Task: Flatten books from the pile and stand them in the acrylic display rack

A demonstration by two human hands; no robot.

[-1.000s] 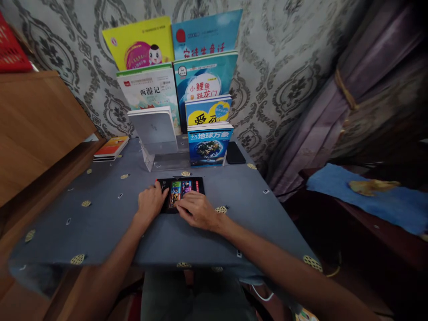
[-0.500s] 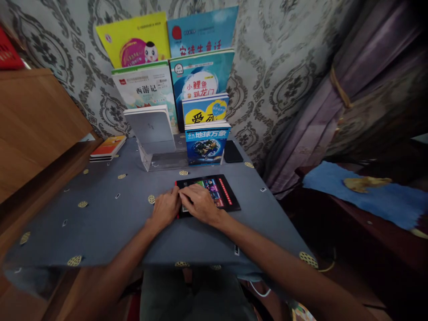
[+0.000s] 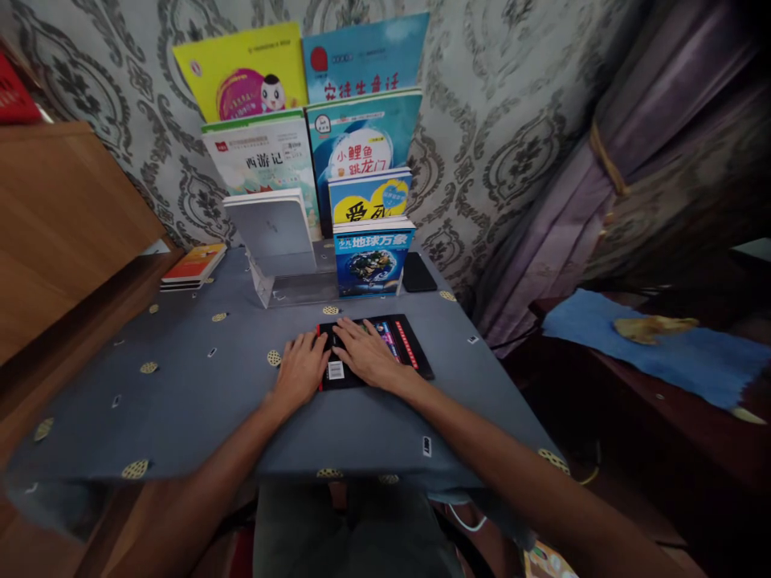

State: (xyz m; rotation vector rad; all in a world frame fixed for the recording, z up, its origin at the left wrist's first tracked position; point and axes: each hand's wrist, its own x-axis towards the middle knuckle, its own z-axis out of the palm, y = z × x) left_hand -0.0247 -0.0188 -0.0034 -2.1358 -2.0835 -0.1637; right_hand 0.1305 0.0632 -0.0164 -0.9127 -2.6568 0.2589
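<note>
A black book (image 3: 410,347) with a red spine edge and small colourful pictures lies flat on the cloth-covered table in front of me. My left hand (image 3: 299,369) rests at its left edge, fingers stretched out and fingertips at the spine. My right hand (image 3: 366,353) lies flat on the cover, fingers spread, hiding part of the pictures. A small white label (image 3: 336,370) shows on the cover between the hands. Behind the book stands a clear acrylic stand (image 3: 301,291) holding a blue book with a globe (image 3: 370,265) and a grey book (image 3: 271,233).
More upright books stand against the wall, among them a yellow one (image 3: 246,68). A dark phone (image 3: 418,273) lies right of the stand. Several orange-topped books (image 3: 193,263) are stacked at the left. A blue cloth (image 3: 662,345) lies on a dark surface at the right.
My fingers, bunched together at the book's left side before, are now stretched out. The hands have parted slightly, and the white label shows between them. The book has stayed in place.
</note>
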